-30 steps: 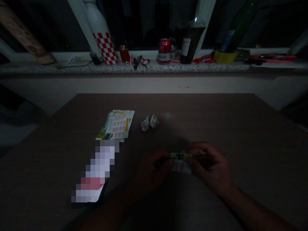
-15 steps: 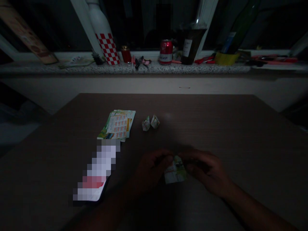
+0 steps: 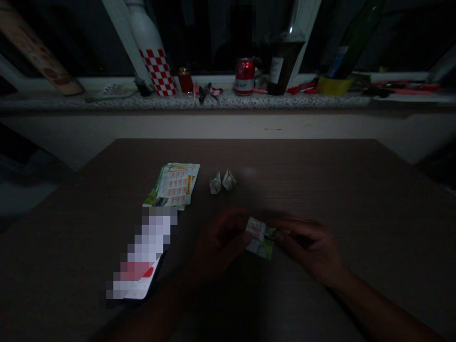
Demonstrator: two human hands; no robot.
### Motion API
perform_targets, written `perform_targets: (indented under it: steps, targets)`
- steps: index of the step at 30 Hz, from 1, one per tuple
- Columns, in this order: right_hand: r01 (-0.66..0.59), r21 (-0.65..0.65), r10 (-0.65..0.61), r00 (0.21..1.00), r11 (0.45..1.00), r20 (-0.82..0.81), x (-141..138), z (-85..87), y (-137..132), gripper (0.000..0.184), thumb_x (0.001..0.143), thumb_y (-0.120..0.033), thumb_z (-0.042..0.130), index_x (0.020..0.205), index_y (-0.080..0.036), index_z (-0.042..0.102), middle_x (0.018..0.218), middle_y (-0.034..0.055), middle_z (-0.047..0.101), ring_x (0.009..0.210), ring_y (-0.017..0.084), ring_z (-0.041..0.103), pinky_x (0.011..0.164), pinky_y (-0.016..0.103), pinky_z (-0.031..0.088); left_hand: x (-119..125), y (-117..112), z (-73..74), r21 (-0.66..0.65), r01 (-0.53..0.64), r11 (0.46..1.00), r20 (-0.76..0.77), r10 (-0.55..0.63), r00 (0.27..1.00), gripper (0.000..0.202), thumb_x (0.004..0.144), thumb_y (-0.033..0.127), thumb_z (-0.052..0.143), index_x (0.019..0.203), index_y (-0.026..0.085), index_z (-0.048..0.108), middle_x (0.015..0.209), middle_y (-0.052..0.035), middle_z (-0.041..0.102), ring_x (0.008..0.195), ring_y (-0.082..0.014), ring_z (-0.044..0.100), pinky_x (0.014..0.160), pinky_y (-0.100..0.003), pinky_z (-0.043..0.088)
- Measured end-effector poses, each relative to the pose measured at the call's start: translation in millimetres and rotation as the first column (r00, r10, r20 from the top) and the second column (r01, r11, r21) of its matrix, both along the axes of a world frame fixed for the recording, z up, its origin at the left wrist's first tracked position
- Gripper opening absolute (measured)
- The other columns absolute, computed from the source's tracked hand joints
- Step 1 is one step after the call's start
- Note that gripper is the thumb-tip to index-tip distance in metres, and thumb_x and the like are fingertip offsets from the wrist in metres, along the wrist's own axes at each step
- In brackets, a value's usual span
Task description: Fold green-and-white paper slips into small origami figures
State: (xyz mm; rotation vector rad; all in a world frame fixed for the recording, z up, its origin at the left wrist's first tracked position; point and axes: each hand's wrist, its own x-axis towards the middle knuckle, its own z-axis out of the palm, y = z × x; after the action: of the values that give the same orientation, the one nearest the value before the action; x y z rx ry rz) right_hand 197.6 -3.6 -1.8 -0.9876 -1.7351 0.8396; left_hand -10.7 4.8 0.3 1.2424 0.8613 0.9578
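Note:
Between my two hands is a small folded piece of printed paper, white with orange print on one part and green on another. My left hand pinches its left edge, thumb on top. On the other side, the thumb and fingers of my right hand grip its right edge. Beyond the hands, two small folded paper pieces stand side by side on the table. A stack of printed leaflets lies to their left. Dim light hides much of the fingers.
A lit phone, its screen blurred, lies left of my hands on the brown table. On the windowsill behind stand a checkered bottle, a red can, a dark plastic cup and a green bottle.
The folded paper has been raised slightly and turned, so a part with orange print now shows. My left thumb has shifted to its left edge. The leaflets and folded pieces stay put.

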Motion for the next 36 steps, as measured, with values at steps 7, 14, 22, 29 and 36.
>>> perform_targets:
  steps: [7, 14, 22, 29, 36]
  targets:
    - [0.084, -0.065, -0.086, 0.996, 0.994, -0.028, 0.3, 0.9, 1.0, 0.018, 0.084, -0.020, 0.062, 0.098, -0.022, 0.073, 0.088, 0.0062, 0.074, 0.074, 0.019, 0.069, 0.056, 0.026, 0.053, -5.0, -2.7, -3.9, 0.236, 0.011, 0.972, -0.205, 0.038, 0.978, 0.031, 0.079, 0.022, 0.069, 0.108, 0.024, 0.061, 0.098, -0.0019, 0.067, 0.091, -0.0174, 0.063, 0.078, -0.026, 0.050]
    - [0.077, -0.047, -0.079, 0.995, 0.996, -0.054, -1.1, 2.2, 0.2, 0.018, 0.083, -0.018, 0.063, 0.096, -0.024, 0.074, 0.082, 0.0035, 0.074, 0.067, 0.016, 0.066, 0.054, 0.024, 0.051, -4.2, -1.6, -2.3, 0.205, -0.030, 0.978, -0.225, 0.077, 0.971, 0.023, 0.079, 0.023, 0.068, 0.102, 0.023, 0.066, 0.096, -0.0021, 0.070, 0.088, -0.0174, 0.065, 0.077, -0.027, 0.050]
    - [-0.012, -0.002, 0.012, 1.000, 1.000, -0.026, 2.5, -2.8, -0.7, 0.024, 0.080, -0.015, 0.065, 0.102, -0.023, 0.071, 0.085, 0.0048, 0.072, 0.072, 0.017, 0.066, 0.061, 0.027, 0.052, -3.3, -1.6, 3.3, 0.140, -0.057, 0.988, -0.123, 0.075, 0.990, 0.016, 0.076, 0.020, 0.070, 0.092, 0.020, 0.068, 0.087, -0.0020, 0.071, 0.080, -0.0160, 0.066, 0.071, -0.024, 0.051]
    - [-0.186, 0.001, 0.186, 0.982, 0.983, -0.037, 3.8, -4.7, 0.5, 0.037, 0.080, -0.010, 0.065, 0.113, -0.027, 0.065, 0.102, 0.0048, 0.070, 0.089, 0.018, 0.066, 0.074, 0.029, 0.053, -4.7, 0.3, -2.1, 0.181, 0.026, 0.983, -0.071, -0.013, 0.997, 0.015, 0.077, 0.019, 0.070, 0.092, 0.020, 0.068, 0.089, -0.0026, 0.070, 0.084, -0.0164, 0.065, 0.074, -0.026, 0.050]
    - [-0.184, 0.032, 0.184, 0.983, 0.982, -0.004, 2.2, 0.0, 0.5, 0.032, 0.079, -0.010, 0.067, 0.109, -0.023, 0.068, 0.100, 0.0060, 0.070, 0.090, 0.018, 0.067, 0.077, 0.028, 0.053, -4.7, 0.1, -1.9, 0.260, 0.055, 0.964, -0.133, -0.021, 0.991, 0.017, 0.080, 0.018, 0.067, 0.097, 0.022, 0.069, 0.093, -0.0013, 0.070, 0.086, -0.0154, 0.064, 0.077, -0.024, 0.048]
